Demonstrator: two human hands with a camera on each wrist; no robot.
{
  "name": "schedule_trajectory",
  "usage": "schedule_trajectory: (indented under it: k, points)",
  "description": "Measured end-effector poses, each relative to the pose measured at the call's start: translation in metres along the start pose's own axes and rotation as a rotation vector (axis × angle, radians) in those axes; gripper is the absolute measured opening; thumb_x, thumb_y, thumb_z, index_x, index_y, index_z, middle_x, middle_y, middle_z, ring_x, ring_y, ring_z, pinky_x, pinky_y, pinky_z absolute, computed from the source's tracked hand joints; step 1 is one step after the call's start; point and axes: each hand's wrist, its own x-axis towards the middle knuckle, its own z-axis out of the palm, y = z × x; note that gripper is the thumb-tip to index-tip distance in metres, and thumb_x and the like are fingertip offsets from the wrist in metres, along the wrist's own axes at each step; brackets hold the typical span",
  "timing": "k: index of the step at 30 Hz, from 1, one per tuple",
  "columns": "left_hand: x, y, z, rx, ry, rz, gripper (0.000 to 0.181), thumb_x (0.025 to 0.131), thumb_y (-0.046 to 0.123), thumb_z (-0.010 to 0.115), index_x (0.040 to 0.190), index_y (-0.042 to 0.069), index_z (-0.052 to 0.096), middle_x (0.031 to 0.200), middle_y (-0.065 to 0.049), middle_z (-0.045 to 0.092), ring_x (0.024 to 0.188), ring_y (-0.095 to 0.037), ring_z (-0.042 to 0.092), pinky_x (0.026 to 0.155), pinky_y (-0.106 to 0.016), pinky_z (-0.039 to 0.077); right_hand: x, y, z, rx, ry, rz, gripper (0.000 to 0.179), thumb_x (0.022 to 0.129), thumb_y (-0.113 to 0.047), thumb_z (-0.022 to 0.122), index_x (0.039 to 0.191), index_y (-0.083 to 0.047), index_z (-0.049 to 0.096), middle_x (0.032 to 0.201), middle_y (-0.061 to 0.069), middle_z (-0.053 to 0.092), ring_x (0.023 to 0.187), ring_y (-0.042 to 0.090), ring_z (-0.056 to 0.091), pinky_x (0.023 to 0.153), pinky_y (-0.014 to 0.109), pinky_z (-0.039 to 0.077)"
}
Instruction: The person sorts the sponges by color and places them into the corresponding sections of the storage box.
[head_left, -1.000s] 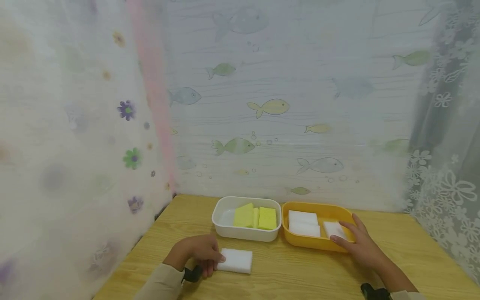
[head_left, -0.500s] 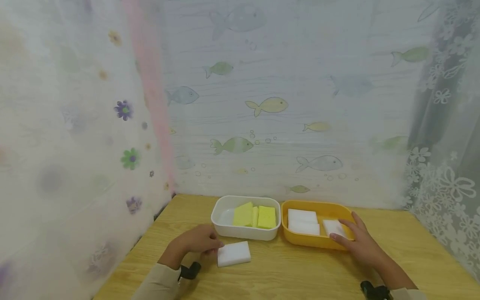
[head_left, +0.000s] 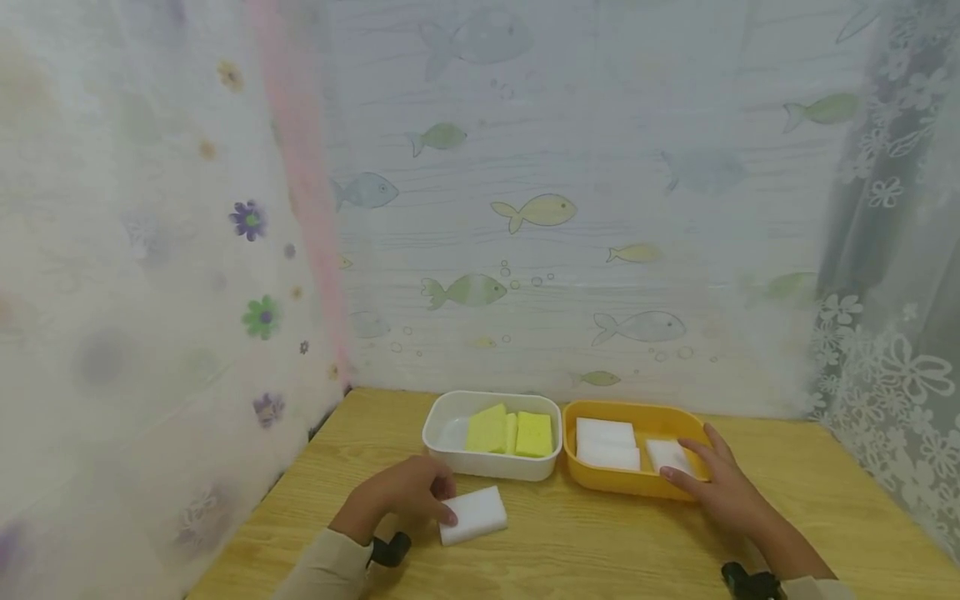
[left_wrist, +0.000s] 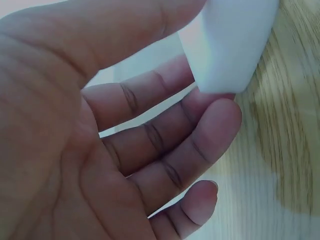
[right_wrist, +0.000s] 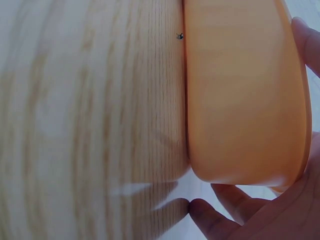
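In the head view, my left hand (head_left: 405, 492) pinches one end of a white sponge (head_left: 480, 515) in front of the white container. The left wrist view has the thumb on one side of this sponge (left_wrist: 230, 45) and fingertips under or behind it. My right hand (head_left: 723, 492) grips the right end of an orange container (head_left: 622, 482), thumb at the front rim and some fingers round the end. From the right wrist, the container's outer wall (right_wrist: 245, 100) fills the middle, with fingers (right_wrist: 212, 217) at its end. A small white sponge (head_left: 667, 457) lies inside near that hand.
The white container (head_left: 491, 467) stands left of the orange one and holds yellow sponges (head_left: 535, 435) at its right side. White sponges (head_left: 606, 446) lie in the orange container's left part. A wooden table (head_left: 570, 550) carries everything; a fish-patterned curtain (head_left: 547, 250) hangs behind.
The white sponge has turned from lying nearly straight to slanted, shifting slightly away and then back nearer. My left hand's thumb now lies over its edge. The right hand has stayed at the orange container.
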Motion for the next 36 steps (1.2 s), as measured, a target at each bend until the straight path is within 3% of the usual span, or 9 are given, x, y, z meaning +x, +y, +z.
schedule_trajectory:
  k: [5,13,17,21,23,26,30,36]
  points:
    - [0.001,0.002,-0.001,0.001,0.003,0.03,0.021,0.078,0.032,0.09,0.081,0.026,0.07,0.077,0.012,0.064,0.071,-0.005,0.057,0.065,-0.025,0.049,0.001,0.0,0.0,0.012,0.004,-0.003,0.082,0.101,-0.047,0.065,0.154,0.008,0.037,0.166,0.036,-0.013,0.145,0.068,0.005,0.101,0.086,0.022]
    - [0.002,0.009,-0.007,-0.058,0.026,0.114,0.019,0.085,0.03,0.087,0.083,0.024,0.069,0.08,0.013,0.066,0.074,-0.003,0.06,0.069,-0.024,0.052,0.0,0.0,0.0,0.005,-0.004,-0.008,0.081,0.102,-0.047,0.063,0.155,0.007,0.036,0.166,0.036,-0.014,0.145,0.069,0.005,0.1,0.086,0.024]
    - [0.001,0.015,-0.01,-0.138,0.0,0.145,0.024,0.089,0.025,0.084,0.106,0.019,0.069,0.091,0.009,0.068,0.082,-0.006,0.067,0.076,-0.025,0.056,-0.001,-0.001,0.0,-0.001,-0.005,-0.01,0.081,0.102,-0.048,0.063,0.155,0.008,0.036,0.166,0.037,-0.013,0.144,0.069,0.006,0.099,0.087,0.025]
    - [-0.002,0.023,-0.01,-0.193,-0.073,0.163,0.053,0.093,0.018,0.078,0.141,0.024,0.058,0.103,0.005,0.066,0.09,-0.008,0.067,0.08,-0.026,0.056,-0.001,-0.001,0.0,-0.002,-0.004,-0.012,0.081,0.102,-0.048,0.063,0.155,0.008,0.036,0.165,0.037,-0.013,0.144,0.069,0.005,0.099,0.087,0.024]
    - [-0.003,0.028,-0.01,-0.199,-0.105,0.173,0.064,0.094,0.016,0.076,0.151,0.029,0.051,0.102,0.002,0.065,0.088,-0.008,0.064,0.078,-0.026,0.054,0.0,-0.001,0.0,-0.002,-0.005,-0.012,0.081,0.102,-0.047,0.062,0.155,0.008,0.035,0.166,0.037,-0.013,0.144,0.069,0.005,0.099,0.087,0.024]
    - [-0.005,0.035,-0.01,-0.22,-0.132,0.19,0.073,0.092,0.012,0.073,0.157,0.032,0.045,0.102,0.001,0.066,0.087,-0.008,0.062,0.077,-0.025,0.054,0.0,0.001,0.0,-0.006,-0.003,-0.012,0.081,0.102,-0.048,0.062,0.155,0.008,0.036,0.166,0.037,-0.013,0.144,0.069,0.006,0.099,0.087,0.025]
    - [-0.006,0.04,-0.011,-0.24,-0.135,0.219,0.072,0.091,0.008,0.07,0.157,0.027,0.047,0.106,0.001,0.067,0.089,-0.009,0.065,0.077,-0.026,0.056,0.001,0.002,0.001,-0.013,0.001,-0.014,0.082,0.102,-0.049,0.063,0.154,0.008,0.036,0.166,0.037,-0.012,0.144,0.069,0.007,0.098,0.087,0.025]
    - [-0.007,0.042,-0.011,-0.281,-0.106,0.223,0.065,0.092,0.019,0.079,0.15,0.023,0.051,0.105,-0.004,0.063,0.081,-0.009,0.069,0.075,-0.025,0.056,0.001,0.002,0.001,-0.013,-0.002,-0.005,0.082,0.101,-0.05,0.063,0.154,0.008,0.037,0.166,0.037,-0.012,0.144,0.069,0.007,0.099,0.087,0.025]
